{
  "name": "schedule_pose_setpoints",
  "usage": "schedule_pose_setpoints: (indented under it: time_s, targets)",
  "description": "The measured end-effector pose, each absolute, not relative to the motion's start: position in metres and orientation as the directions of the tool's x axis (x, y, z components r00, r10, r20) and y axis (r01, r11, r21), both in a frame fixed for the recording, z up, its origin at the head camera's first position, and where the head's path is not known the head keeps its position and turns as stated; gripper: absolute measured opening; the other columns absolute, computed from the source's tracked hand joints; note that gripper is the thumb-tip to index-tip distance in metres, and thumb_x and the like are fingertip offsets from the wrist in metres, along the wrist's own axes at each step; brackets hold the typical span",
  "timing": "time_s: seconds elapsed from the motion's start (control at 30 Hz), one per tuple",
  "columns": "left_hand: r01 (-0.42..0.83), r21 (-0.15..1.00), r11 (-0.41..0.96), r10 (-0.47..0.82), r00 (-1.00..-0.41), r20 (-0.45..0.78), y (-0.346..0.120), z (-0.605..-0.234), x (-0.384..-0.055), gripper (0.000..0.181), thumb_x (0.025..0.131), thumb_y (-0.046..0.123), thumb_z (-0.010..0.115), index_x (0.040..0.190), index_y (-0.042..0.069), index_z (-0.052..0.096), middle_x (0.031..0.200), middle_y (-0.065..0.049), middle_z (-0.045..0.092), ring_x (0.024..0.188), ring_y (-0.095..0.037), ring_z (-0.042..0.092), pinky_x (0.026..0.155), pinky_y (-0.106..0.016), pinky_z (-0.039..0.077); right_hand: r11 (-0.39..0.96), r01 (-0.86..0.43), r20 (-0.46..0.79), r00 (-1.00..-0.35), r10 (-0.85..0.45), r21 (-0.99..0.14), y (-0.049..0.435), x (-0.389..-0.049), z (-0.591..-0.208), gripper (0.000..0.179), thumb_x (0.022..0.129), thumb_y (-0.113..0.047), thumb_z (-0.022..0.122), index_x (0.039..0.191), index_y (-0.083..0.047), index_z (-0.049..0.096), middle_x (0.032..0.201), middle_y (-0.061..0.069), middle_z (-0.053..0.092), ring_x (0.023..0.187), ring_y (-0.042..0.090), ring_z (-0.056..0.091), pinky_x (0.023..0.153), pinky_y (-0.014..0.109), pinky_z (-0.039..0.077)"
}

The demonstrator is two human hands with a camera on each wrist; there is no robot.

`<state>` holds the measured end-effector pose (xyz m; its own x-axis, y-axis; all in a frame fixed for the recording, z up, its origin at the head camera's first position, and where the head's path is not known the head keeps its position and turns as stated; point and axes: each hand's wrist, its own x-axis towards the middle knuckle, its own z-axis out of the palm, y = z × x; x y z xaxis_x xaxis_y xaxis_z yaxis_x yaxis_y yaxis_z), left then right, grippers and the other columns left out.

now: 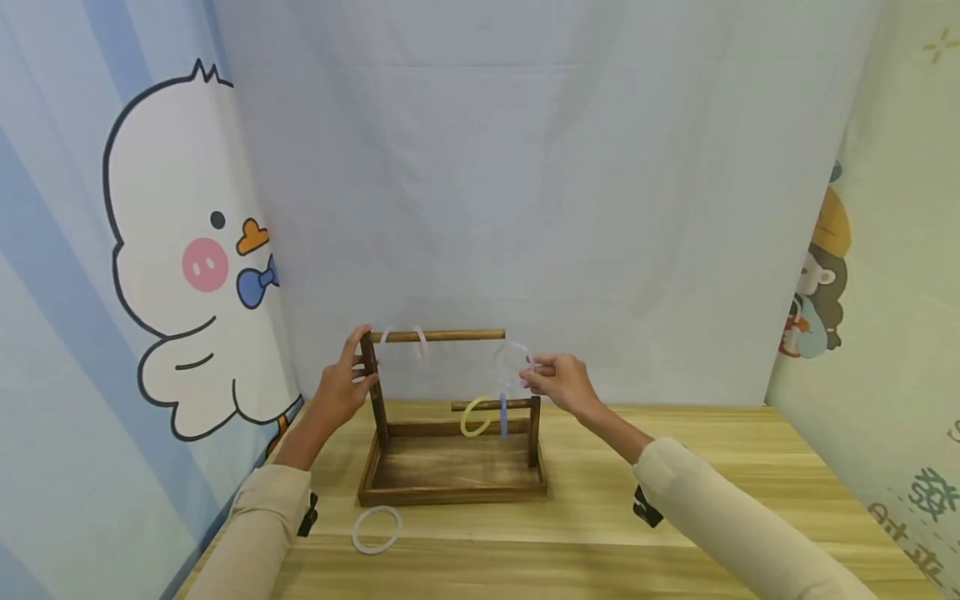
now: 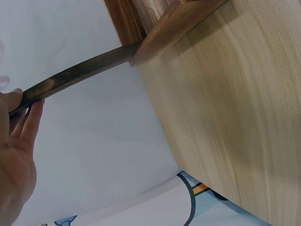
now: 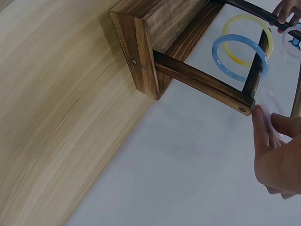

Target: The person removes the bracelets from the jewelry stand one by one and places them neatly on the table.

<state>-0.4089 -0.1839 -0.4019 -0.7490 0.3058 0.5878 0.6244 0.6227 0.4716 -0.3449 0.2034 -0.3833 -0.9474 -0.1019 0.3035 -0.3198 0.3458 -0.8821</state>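
A dark wooden rack has a tall post [image 1: 374, 383] at its left, gripped near the top between thumb and fingers of my left hand [image 1: 337, 393]. In the left wrist view, fingers [image 2: 32, 123] wrap that post. My right hand [image 1: 564, 383] pinches a translucent pale purple ring [image 3: 268, 106] between thumb and fingers. This ring stands by the free right end of the upper bar [image 1: 465, 335]. Two pale rings, one whitish [image 1: 383, 337] and one pinkish [image 1: 422, 346], hang on that bar towards the left. On the lower bar [image 1: 517, 403] hang a yellow ring [image 1: 465, 421] and a blue ring [image 1: 504, 421].
The rack's shallow wooden tray [image 1: 457, 497] rests on the wood-grain table [image 1: 600, 533]. A white ring [image 1: 356, 532] lies flat before the tray's left front corner. A grey-white curtain [image 1: 570, 183] hangs behind, with printed cloths [image 1: 172, 275] at both sides.
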Motion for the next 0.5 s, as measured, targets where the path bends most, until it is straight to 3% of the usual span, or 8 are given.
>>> schedule_pose_setpoints:
  time_s: [0.37, 0.5]
  targets:
    - [0.626, 0.477, 0.617, 0.305, -0.749, 0.588, -0.184, -0.403, -0.409, 0.089, 0.093, -0.012, 0.071, 0.162, 0.017, 0.023, 0.122, -0.035, 0.066, 0.105, -0.049, 0.071, 0.087, -0.054, 0.063, 0.297, -0.333, 0.316, -0.943, -0.104, -0.895, 0.199, -0.337, -0.386, 0.038, 0.101, -0.001, 0.067, 0.135, 0.014, 0.06, 0.114, 0.028, 0.073, 0.101, 0.038, 0.075, 0.085, 0.038, 0.065]
    - [0.617, 0.487, 0.619, 0.299, -0.758, 0.58, -0.184, -0.403, -0.408, 0.089, 0.093, -0.011, 0.071, 0.162, 0.018, 0.023, 0.123, -0.035, 0.066, 0.105, -0.048, 0.071, 0.087, -0.054, 0.063, 0.273, -0.315, 0.295, -0.949, -0.114, -0.909, 0.193, -0.334, -0.385, 0.04, 0.101, 0.0, 0.066, 0.138, 0.014, 0.058, 0.115, 0.028, 0.072, 0.105, 0.042, 0.073, 0.085, 0.035, 0.065]
